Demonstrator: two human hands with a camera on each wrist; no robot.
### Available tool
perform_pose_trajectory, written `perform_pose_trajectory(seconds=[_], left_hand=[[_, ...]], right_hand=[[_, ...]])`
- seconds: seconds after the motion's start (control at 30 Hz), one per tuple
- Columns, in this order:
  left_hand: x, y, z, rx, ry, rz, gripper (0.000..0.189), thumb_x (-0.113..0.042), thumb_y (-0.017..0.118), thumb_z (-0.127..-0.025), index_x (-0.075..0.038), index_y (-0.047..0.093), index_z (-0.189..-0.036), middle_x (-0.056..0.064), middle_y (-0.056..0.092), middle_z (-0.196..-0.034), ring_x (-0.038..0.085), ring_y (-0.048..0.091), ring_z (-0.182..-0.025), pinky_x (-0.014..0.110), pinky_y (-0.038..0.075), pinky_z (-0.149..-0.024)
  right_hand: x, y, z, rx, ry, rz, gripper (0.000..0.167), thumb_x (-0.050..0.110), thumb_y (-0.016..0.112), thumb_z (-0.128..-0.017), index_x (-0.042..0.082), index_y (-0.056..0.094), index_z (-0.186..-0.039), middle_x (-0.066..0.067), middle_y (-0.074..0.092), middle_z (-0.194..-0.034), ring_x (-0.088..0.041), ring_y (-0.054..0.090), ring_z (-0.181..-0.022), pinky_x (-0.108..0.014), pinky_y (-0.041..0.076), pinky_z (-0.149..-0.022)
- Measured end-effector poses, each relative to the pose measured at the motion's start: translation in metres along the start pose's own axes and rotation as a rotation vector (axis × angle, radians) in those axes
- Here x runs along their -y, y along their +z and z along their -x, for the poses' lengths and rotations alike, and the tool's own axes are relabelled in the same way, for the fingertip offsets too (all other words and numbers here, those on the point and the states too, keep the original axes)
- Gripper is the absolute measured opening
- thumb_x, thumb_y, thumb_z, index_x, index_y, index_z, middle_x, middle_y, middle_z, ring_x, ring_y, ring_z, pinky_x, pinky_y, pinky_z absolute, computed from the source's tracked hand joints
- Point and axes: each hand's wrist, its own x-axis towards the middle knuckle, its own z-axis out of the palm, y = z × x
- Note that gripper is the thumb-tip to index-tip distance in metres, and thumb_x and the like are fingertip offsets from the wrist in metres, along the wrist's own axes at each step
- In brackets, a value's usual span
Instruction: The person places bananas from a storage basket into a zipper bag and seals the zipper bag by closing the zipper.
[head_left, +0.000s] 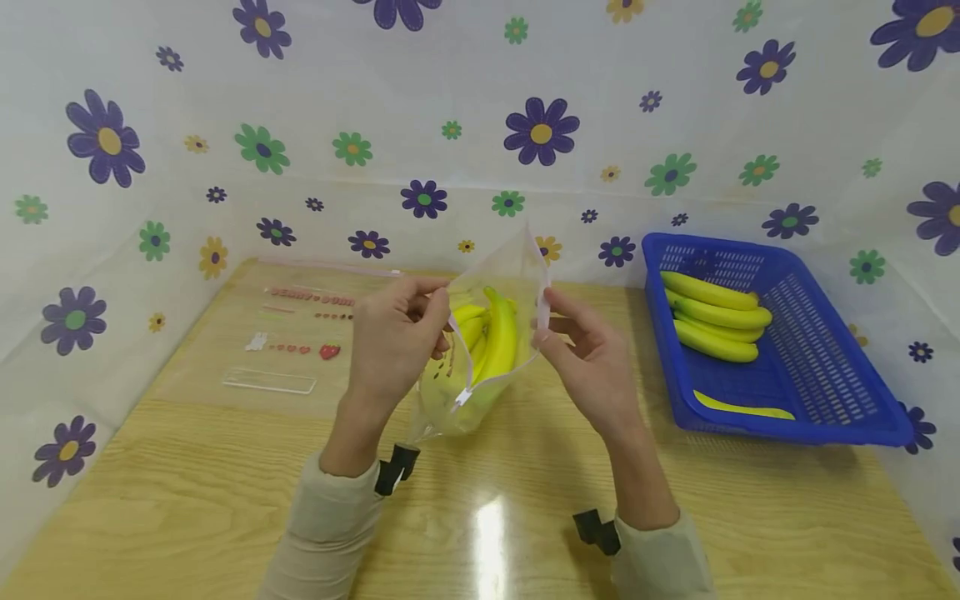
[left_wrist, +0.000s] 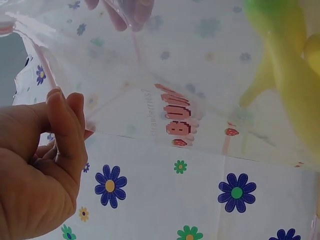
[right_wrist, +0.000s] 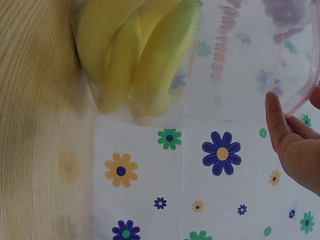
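Note:
A clear zip bag [head_left: 450,400] with a pink-edged mouth stands between both hands, its top held apart. Several bananas [head_left: 498,337] lie inside it, their yellow bodies showing through the plastic in the right wrist view. My left hand [head_left: 396,337] pinches the left side of the bag's mouth between thumb and fingers. On the opposite side, my right hand [head_left: 592,358] pinches the rim with thumb and fingertips. A white slider [head_left: 462,398] sits on the near edge of the mouth. Pink lettering [left_wrist: 177,117] is printed on the bag wall.
A blue plastic basket [head_left: 671,375] with several bananas [head_left: 716,317] stands at the right of the wooden table [head_left: 247,492]. Another clear printed zip bag [head_left: 202,350] lies flat at the left. Flower-patterned sheeting [head_left: 465,83] hangs behind and along the sides.

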Motion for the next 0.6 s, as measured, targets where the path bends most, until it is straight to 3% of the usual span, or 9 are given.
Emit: perform_pose_trajectory(seconds=[0.13, 0.4, 0.6], left_hand=[[0.0017, -0.0011, 0.0008, 0.001, -0.025, 0.005, 0.012, -0.001, 0.064, -0.093, 0.007, 0.071, -0.100, 0.012, 0.066, -0.064, 0.010, 0.056, -0.042, 0.023, 0.051, -0.042], [0.0050, -0.0043, 0.0010, -0.039, 0.020, -0.021, 0.011, 0.003, 0.061, -0.093, 0.010, 0.069, -0.097, 0.013, 0.065, -0.063, 0.008, 0.056, -0.044, 0.021, 0.051, -0.043], [0.0074, -0.0060, 0.0006, -0.066, 0.046, 0.009, 0.012, 0.003, 0.059, -0.094, 0.010, 0.068, -0.094, 0.012, 0.064, -0.062, 0.010, 0.057, -0.044, 0.023, 0.052, -0.043]], right_hand=[[-0.0018, 0.0050, -0.0009, 0.011, -0.020, -0.008, 0.047, -0.001, 0.062, -0.093, -0.001, 0.054, -0.139, -0.014, 0.059, -0.134, -0.042, 0.059, -0.111, -0.029, 0.056, -0.090], [-0.0014, 0.0104, -0.0014, 0.010, 0.002, -0.016, 0.048, 0.000, 0.061, -0.094, 0.000, 0.052, -0.141, -0.014, 0.057, -0.137, -0.023, 0.062, -0.109, -0.027, 0.055, -0.093], [-0.0008, 0.0110, -0.0010, -0.009, 0.001, -0.032, 0.048, -0.003, 0.060, -0.094, -0.001, 0.052, -0.141, -0.018, 0.056, -0.137, -0.022, 0.061, -0.109, -0.025, 0.054, -0.093]])
